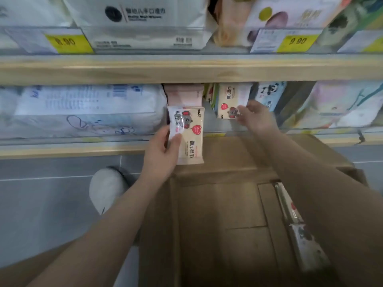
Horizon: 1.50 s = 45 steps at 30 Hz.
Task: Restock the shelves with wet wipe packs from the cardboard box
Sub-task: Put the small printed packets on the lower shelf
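My left hand [163,150] grips a cream wet wipe pack [189,139] with a koala and red balloon print, held upright in front of the lower shelf [72,152]. My right hand [257,118] pinches the lower corner of a matching wet wipe pack [230,100] that stands on that shelf among other goods. Below my arms sits the open cardboard box [217,214]. Two more wipe packs [300,235] lie against its right inner wall, partly hidden by my right forearm.
Large white and blue packs [87,108] fill the shelf's left side, pink packs [183,95] stand behind the held one, panda-print goods [269,94] lie to the right. The upper shelf [186,69] carries yellow price tags [68,43]. A grey shoe [107,187] rests on the tiled floor.
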Tool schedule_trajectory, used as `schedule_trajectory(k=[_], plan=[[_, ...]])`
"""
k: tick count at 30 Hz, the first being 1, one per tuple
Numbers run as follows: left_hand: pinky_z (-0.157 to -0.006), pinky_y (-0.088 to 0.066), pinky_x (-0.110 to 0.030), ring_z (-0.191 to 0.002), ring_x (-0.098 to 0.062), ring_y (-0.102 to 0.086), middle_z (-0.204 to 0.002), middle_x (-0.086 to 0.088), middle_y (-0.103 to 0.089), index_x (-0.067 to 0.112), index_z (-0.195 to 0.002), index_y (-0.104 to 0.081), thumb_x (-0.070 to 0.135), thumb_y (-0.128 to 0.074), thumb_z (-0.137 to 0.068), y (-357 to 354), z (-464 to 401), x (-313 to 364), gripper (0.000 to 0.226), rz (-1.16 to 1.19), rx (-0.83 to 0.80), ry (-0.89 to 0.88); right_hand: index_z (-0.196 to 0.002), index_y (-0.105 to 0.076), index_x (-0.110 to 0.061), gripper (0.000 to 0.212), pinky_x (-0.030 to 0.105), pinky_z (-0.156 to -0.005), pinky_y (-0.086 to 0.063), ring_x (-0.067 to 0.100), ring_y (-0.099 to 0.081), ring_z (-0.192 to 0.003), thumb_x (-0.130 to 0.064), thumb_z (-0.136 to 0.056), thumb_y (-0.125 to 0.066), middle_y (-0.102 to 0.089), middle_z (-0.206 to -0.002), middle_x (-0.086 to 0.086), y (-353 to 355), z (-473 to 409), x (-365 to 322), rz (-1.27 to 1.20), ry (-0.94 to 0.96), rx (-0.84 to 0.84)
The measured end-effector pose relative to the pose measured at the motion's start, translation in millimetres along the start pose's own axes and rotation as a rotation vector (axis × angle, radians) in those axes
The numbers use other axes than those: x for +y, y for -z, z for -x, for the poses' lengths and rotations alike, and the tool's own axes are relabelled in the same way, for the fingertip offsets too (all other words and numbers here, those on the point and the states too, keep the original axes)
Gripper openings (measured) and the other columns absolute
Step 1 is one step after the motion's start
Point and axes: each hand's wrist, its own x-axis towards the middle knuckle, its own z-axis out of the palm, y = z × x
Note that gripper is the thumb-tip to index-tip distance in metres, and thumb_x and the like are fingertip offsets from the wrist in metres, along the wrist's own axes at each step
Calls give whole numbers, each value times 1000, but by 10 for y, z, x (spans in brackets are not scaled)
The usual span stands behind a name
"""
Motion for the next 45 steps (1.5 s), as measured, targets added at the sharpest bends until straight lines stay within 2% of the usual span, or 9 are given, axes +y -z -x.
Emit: schedule_trajectory(k=[3, 9, 12, 15, 18, 24, 31, 35, 45], plan=[[-75, -54, -18, -90, 3, -65, -99, 13, -68, 20, -109, -58, 16, -49, -96, -6, -23, -8, 16, 28, -1, -15, -96, -54, 3, 19, 5, -40, -36, -1, -60, -56, -15, -97, -49, -67, -97, 15, -64, -61, -4, 48, -9, 1], [-73, -55, -19, -86, 8, -64, -94, 19, -66, 22, -105, -57, 17, -49, -96, 34, 29, 118, 13, 34, -32, -20, -128, -52, -2, 36, 35, -91, -52, 22, -65, -93, -16, -95, -54, -60, -104, 3, -2, 148, -79, 0, -9, -22], [-68, -53, -13, -77, 14, -62, -89, 21, -63, 21, -103, -56, 16, -49, -96, 0, 68, 249, 11, 21, -41, -54, -129, -51, -3, 39, 26, -78, -56, 18, -64, -77, -16, -93, -58, -61, -108, 6, 165, 382, -151, -94, 22, -27], [-62, -51, -9, -75, 14, -59, -89, 23, -60, 23, -104, -54, 20, -49, -96, -100, 137, 396, 10, -39, -79, -81, -118, -59, -14, 27, 10, -60, -52, 5, -62, -64, -23, -92, -59, -64, -100, -1, 361, 729, -248, -124, 110, -248], [-67, -53, -16, -79, 10, -60, -91, 20, -61, 24, -106, -54, 21, -49, -96, -233, 230, 521, 11, -42, -126, -101, -105, -65, -21, 18, 13, -56, -49, 2, -60, -60, -26, -88, -64, -70, -91, -5, 460, 984, -249, -85, 146, -429], [-80, -52, -24, -92, -9, -64, -96, 15, -66, 19, -105, -59, 18, -53, -94, -434, 357, 569, 13, 12, -155, -99, -80, -65, -13, 9, 12, -48, -43, -1, -52, -45, -7, -86, -66, -63, -51, -9, 523, 1137, -137, -221, 138, -378], [-101, -40, -37, -127, -17, -41, -139, 3, -45, 28, -138, -40, 67, -40, -85, -133, 275, 119, 66, -899, -368, -258, -97, -65, 0, 12, 12, -56, -50, -3, -57, -49, -7, -87, -64, -63, -72, 5, 613, 855, -116, -166, 161, -177], [-104, -34, -31, -132, -17, -33, -143, 5, -39, 29, -140, -38, 75, -22, -74, -122, 273, -55, 82, -904, -385, -350, -106, -61, 10, 25, 6, -55, -46, -7, -58, -48, -8, -88, -64, -56, -84, 12, 436, 499, -85, -128, 141, -105], [-101, -38, -30, -132, -15, -29, -141, 4, -40, 29, -140, -39, 58, -46, -85, -149, 241, -142, 63, -889, -343, -376, -111, -60, -2, 22, -1, -43, -33, -3, -57, -62, -15, -94, -57, -67, -100, 10, 51, 102, 35, -11, 22, -20]])
